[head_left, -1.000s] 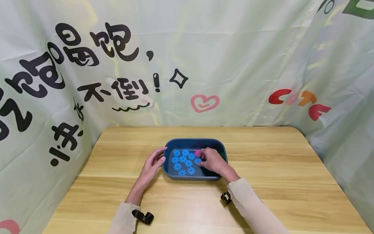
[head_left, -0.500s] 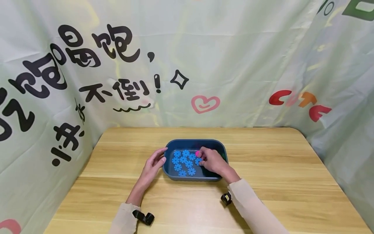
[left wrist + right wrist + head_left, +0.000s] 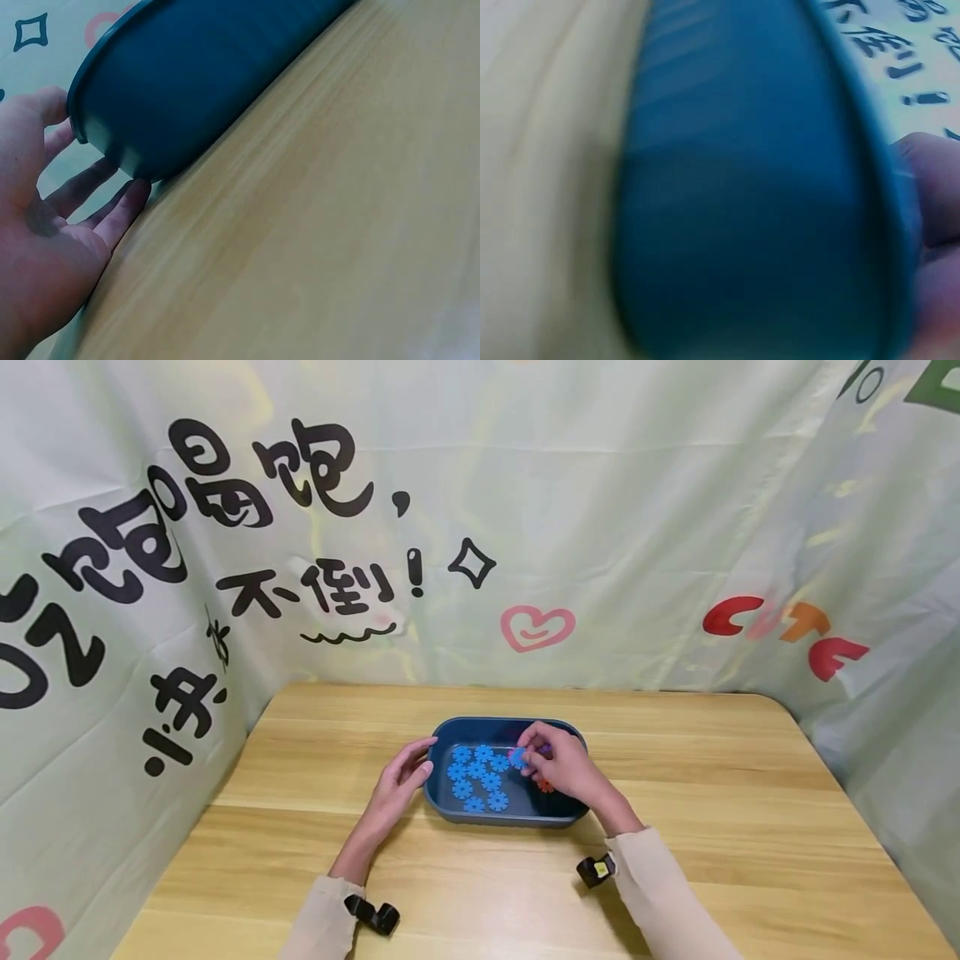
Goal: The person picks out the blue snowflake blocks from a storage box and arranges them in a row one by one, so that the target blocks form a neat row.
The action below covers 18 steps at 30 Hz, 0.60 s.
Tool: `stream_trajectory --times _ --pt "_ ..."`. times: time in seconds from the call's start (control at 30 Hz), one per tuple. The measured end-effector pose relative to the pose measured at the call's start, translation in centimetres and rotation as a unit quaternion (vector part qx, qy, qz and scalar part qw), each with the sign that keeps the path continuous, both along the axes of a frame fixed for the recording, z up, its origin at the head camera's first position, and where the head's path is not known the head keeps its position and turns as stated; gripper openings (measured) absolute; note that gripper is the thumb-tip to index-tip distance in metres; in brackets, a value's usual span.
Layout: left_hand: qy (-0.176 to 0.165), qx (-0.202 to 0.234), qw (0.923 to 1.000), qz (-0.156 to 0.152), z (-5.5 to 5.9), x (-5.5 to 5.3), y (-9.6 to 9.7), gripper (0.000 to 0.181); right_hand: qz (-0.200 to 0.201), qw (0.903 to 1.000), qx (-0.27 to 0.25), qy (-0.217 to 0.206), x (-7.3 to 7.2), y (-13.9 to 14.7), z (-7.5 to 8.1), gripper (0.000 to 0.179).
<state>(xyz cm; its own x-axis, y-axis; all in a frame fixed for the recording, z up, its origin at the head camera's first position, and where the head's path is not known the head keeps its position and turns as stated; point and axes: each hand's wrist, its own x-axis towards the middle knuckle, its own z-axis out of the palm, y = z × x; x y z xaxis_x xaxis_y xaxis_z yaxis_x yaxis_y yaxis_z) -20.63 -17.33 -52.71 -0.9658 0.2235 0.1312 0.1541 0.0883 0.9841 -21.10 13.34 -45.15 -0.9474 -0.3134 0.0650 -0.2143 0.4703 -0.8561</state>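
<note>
A dark blue rectangular bin [image 3: 457, 815] stands on the wooden table. Flat on its floor, toward the left, lie several blue snowflake-shaped plastic discs [image 3: 476, 770]. My left hand [image 3: 397, 785] is at the bin's left end; in the left wrist view, the fingertips [image 3: 135, 193] touch the outer wall low down, and another finger meets the rim. My right hand [image 3: 564, 767] pinches a blue snowflake disc [image 3: 517, 758] over the bin's right half. Beneath that hand show a red disc [image 3: 545, 786] and a bit of a purple one [image 3: 546, 748]. In the right wrist view, the bin's side hides most of the hand.
The wooden table [image 3: 697, 777] extends around the bin on all sides. A printed fabric curtain [image 3: 615, 527] with lettering and a pink heart hangs behind and beside the table. Each sleeved wrist carries a small black camera [image 3: 596, 870].
My right hand has lifted a blue disc from among the others and drawn slightly right, uncovering a red disc. The left hand keeps its place at the bin. The head view has shifted slightly.
</note>
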Motion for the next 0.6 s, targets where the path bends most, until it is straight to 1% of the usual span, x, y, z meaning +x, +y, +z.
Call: stream_trajectory --times 0.1,0.2,0.3,0.4,0.6 --pt "0.001 0.002 1.0000 0.001 0.1 0.0 -0.1 0.041 -0.015 0.9984 -0.054 0.004 0.4 0.8 0.9 0.012" --pt "0.000 0.004 1.0000 0.001 0.2 0.0 -0.2 0.041 -0.035 0.9961 -0.079 0.017 1.0 1.9 1.5 0.015" --pt "-0.001 0.002 1.0000 0.001 0.3 -0.1 -0.2 0.041 -0.057 0.9941 -0.086 0.034 1.6 3.0 1.8 0.019" --pt "-0.002 0.000 1.0000 0.001 0.4 -0.1 -0.1 0.041 -0.073 0.9923 -0.090 0.043 2.0 4.2 1.8 0.022" --pt "-0.003 -0.002 1.0000 0.009 0.1 -0.1 0.3 0.039 -0.093 0.9901 -0.086 0.061 2.2 6.1 1.7 0.025"
